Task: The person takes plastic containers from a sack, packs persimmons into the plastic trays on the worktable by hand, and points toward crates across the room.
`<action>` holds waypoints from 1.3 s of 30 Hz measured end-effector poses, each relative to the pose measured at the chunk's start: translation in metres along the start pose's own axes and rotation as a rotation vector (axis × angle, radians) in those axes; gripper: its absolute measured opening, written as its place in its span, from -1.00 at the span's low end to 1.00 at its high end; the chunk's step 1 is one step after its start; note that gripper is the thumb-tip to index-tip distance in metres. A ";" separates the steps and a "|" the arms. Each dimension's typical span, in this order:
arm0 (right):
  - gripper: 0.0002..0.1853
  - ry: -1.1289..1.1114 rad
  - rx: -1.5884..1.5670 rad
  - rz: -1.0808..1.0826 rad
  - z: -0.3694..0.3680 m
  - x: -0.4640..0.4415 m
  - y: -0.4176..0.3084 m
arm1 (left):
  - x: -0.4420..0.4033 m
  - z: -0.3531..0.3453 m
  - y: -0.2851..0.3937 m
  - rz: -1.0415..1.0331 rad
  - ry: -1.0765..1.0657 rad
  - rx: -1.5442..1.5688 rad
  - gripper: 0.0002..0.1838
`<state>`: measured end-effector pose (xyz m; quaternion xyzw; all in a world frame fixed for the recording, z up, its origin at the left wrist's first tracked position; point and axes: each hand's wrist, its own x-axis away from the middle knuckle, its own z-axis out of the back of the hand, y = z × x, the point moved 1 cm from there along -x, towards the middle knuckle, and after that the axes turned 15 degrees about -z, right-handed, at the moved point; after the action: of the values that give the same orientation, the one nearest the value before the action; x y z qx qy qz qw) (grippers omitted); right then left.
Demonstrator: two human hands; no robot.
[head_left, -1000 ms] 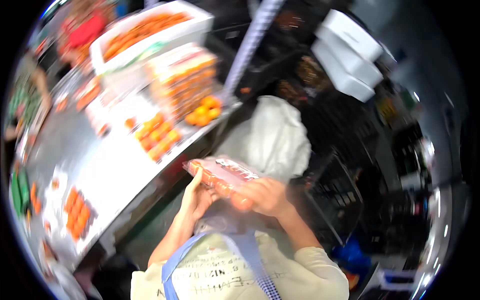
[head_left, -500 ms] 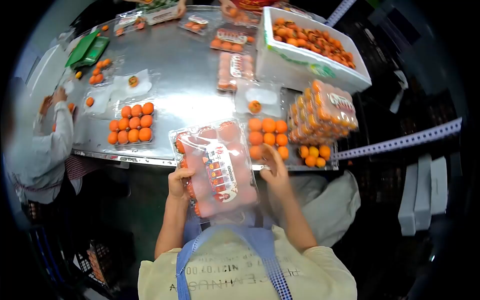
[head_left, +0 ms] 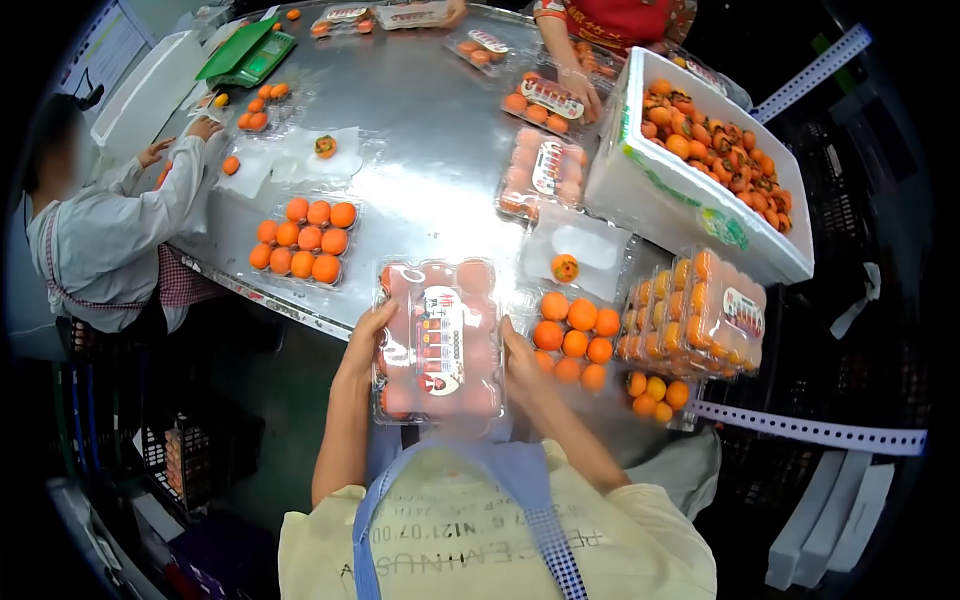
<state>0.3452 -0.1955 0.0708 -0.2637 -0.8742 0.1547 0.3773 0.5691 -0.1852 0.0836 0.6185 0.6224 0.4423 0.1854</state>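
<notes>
In front of my chest is a closed clear plastic pack of persimmons [head_left: 470, 325] with a white printed label, held level between both hands. My left hand [head_left: 364, 348] grips its left side, thumb near the upper corner. My right hand [head_left: 522, 362] is closed against its right side, with some fingers hidden. Just right of that hand, an open tray of persimmons [head_left: 575, 342] lies on the table. Behind it sits an open pack with a white liner [head_left: 590, 235] and one persimmon [head_left: 564, 268]. Stacked persimmon packs [head_left: 690, 318] stand farther right.
A white foam box [head_left: 690, 205] heaped with persimmons stands at the right of the metal table [head_left: 420, 150]. Another filled tray [head_left: 305, 238] lies left. One co-worker [head_left: 110, 240] works at the left, another in red [head_left: 620, 20] across the table. A perforated strip [head_left: 810, 428] juts out right.
My right hand has come in from the tray side to grip the pack, which is now straight instead of tilted. My view has turned, shifting the table rightward. The red-clad co-worker's arm now reaches among packs.
</notes>
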 end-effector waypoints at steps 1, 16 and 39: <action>-0.53 0.017 -0.018 -0.006 0.007 -0.009 0.005 | -0.007 -0.001 -0.004 0.008 0.011 0.043 -0.52; -0.46 0.400 -0.097 0.164 -0.049 -0.070 -0.001 | -0.078 0.011 0.065 0.068 -0.290 0.011 -0.54; -0.54 -0.806 -1.014 -0.256 -0.096 -0.093 0.014 | -0.066 0.004 0.095 -0.110 -0.505 0.000 -0.67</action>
<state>0.4741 -0.2311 0.0746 -0.2244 -0.9359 -0.2357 -0.1349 0.6409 -0.2603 0.1351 0.6744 0.5893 0.2631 0.3586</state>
